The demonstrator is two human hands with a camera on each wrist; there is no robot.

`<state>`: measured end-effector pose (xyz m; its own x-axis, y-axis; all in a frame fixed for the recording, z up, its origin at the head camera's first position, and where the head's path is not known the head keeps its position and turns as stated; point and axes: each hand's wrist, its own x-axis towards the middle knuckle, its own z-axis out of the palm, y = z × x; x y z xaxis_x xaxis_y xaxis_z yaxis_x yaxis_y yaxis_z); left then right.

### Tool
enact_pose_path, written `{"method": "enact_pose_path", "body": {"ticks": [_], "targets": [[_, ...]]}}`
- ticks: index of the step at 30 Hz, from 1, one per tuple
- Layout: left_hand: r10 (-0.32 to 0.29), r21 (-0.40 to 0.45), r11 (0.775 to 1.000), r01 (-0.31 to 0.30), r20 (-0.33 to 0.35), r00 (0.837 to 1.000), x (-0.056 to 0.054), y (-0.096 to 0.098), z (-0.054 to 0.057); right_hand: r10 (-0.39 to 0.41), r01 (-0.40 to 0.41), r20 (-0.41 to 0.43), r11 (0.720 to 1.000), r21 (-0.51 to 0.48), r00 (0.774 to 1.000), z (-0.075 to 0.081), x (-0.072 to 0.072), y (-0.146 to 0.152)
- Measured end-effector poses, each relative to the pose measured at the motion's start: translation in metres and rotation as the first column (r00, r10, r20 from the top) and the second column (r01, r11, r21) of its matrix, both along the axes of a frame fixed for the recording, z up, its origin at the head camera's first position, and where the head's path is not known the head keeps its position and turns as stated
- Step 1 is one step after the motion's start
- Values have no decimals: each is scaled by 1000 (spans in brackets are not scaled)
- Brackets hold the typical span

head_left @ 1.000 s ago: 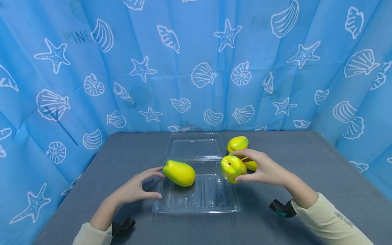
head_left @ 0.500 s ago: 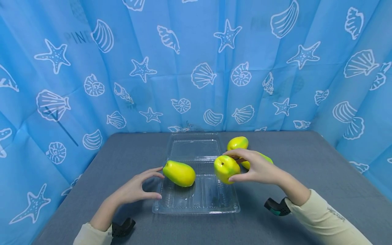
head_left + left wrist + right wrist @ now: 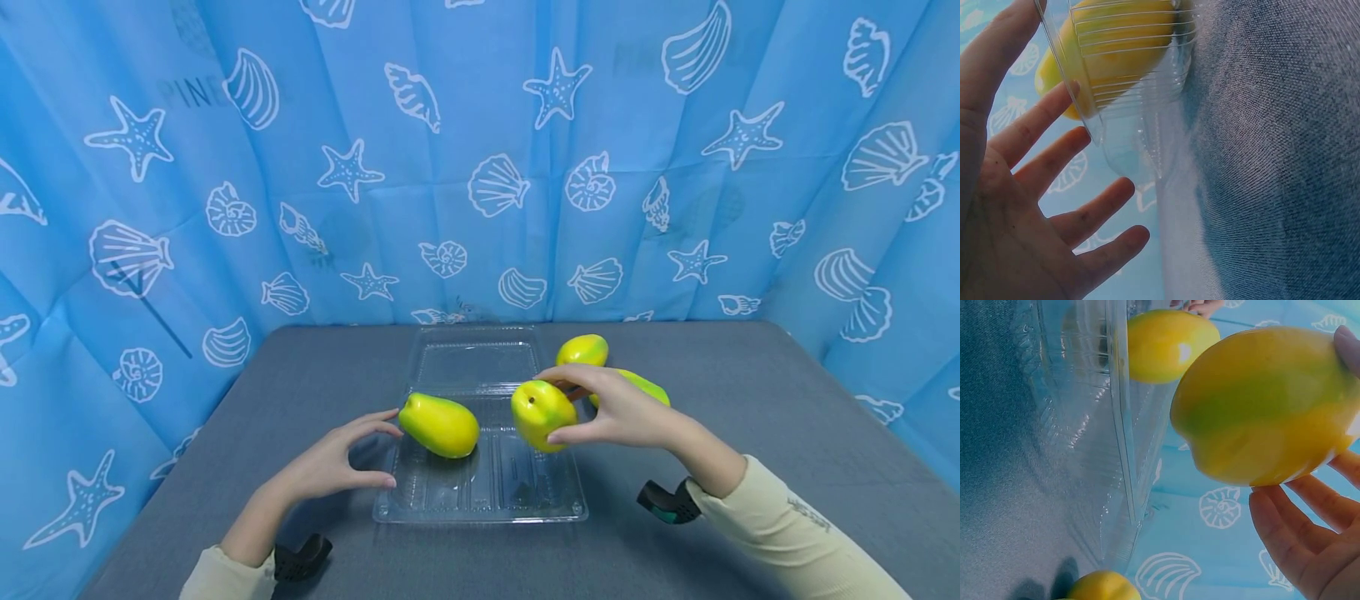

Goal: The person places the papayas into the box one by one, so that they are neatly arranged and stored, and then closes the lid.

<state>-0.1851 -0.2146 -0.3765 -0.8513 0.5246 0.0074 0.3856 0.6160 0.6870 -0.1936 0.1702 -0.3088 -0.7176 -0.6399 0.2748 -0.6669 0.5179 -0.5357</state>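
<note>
"What's in your right hand, and what could go wrong?"
"A papaya, up over the right side of the clear clamshell. My right hand grips it between thumb and fingers; with skin that smooth, a loose pinch might let it roll free. Swung too far left, it could knock the second papaya lying inside."
"How does it look?"
"Plump, glossy, yellow with a green band, a small dark pit at one end."
"And your left hand?"
"Spread wide, holding nothing, by the clamshell's left rim; I can't tell whether I'm touching it. A nudge could slide that thin plastic across the worktop. Farther right lie a third papaya and a fourth papaya."
</note>
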Motion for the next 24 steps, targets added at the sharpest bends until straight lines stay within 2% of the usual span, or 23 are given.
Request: {"method": "enact_pose_path", "body": {"ticks": [11, 24], "targets": [[16, 8, 1000, -16, 10, 1000, -1, -1, -2, 22, -23, 44, 1000, 7, 999, 2, -2, -9], [4, 7, 1000, -4, -10, 1000, -1, -1, -3, 51, -53, 90, 998, 27, 995, 7, -2, -22]]}}
